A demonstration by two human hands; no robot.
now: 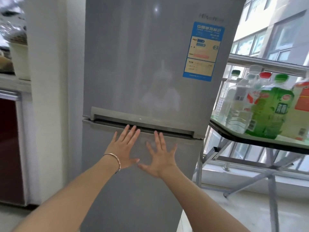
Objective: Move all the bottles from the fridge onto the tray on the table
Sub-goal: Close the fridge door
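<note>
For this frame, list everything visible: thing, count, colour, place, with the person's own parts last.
Fridge: one, silver-grey, centre, both doors shut.
Sticker: one, blue, upper door, right side.
Table: one, glass top on metal legs, right of the fridge.
Bottles: at least four on the table: clear with green cap, clear with pale cap, one with red cap, green one.
Carton: one, orange and cream, right edge, cut off.
Cabinet: one, dark red, far left.
Bracelet: one, on the left wrist.
Left hand: open, flat on the lower door.
Right hand: open, flat beside it.
</note>
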